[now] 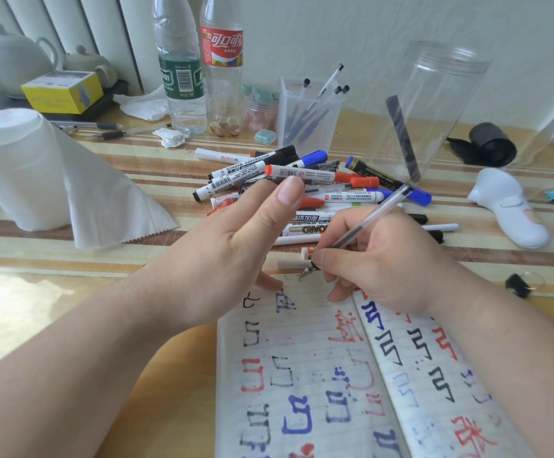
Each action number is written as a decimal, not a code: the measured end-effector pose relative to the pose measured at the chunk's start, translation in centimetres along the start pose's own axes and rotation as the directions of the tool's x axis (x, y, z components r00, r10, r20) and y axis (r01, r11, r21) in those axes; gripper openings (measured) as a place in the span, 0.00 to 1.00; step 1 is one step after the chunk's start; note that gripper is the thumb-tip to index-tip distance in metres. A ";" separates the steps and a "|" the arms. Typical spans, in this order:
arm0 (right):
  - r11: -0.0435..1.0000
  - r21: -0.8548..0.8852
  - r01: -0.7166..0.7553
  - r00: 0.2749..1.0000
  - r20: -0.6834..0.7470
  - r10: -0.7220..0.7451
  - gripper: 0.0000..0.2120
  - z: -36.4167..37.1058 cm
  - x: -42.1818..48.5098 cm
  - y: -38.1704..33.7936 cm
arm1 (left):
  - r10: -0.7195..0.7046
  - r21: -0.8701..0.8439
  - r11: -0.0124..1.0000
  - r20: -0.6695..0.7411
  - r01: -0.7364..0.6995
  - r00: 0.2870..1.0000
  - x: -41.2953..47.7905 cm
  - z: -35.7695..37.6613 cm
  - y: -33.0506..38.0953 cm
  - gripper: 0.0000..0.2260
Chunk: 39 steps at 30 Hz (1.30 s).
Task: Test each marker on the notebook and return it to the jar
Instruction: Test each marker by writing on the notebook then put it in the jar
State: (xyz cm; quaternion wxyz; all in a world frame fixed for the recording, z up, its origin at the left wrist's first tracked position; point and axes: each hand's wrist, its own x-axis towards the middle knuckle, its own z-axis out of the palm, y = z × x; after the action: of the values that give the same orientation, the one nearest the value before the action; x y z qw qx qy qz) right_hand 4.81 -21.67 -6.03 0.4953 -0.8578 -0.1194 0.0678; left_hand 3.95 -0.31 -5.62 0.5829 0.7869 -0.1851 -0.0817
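Note:
My right hand grips a clear gel pen, its tip touching the top edge of the open lined notebook, which is covered in red, blue and black test marks. My left hand rests fingertips on the left page, thumb raised, holding nothing. A pile of whiteboard markers with red, blue and black caps lies just beyond both hands. The tall clear plastic jar stands at the back right with one dark marker leaning inside.
A paper towel roll lies at the left. Two plastic bottles and a square clear pen holder stand behind the pile. A white device, a black roll and a binder clip sit at the right.

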 end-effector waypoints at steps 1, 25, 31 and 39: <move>1.000 0.001 0.001 1.000 -0.001 -0.001 0.10 0.0 0.0 0.0 | 0.003 0.001 1.000 0.000 -0.003 1.000 0.0 0.0 0.0 0.28; 0.915 0.304 0.265 0.952 -0.234 -0.198 0.04 0.8 0.0 0.2 | 0.046 0.268 0.963 -0.020 -0.039 0.999 0.8 0.3 -1.3 0.05; 0.822 0.508 0.257 0.960 -0.230 -0.159 0.08 0.8 0.3 0.2 | 0.000 0.263 0.965 -0.016 0.004 1.000 0.7 0.4 -1.1 0.07; 0.828 0.524 0.200 0.980 -0.090 -0.179 0.07 1.3 0.0 0.2 | -0.018 0.282 0.959 -0.007 0.019 1.000 0.6 0.6 -0.8 0.04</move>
State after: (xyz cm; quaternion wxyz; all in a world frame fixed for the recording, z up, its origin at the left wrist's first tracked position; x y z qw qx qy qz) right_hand 4.55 -20.67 -6.86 0.7194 -0.6724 -0.1712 0.0328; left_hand 4.46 -0.83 -6.54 0.4645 0.8638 -0.1863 -0.0581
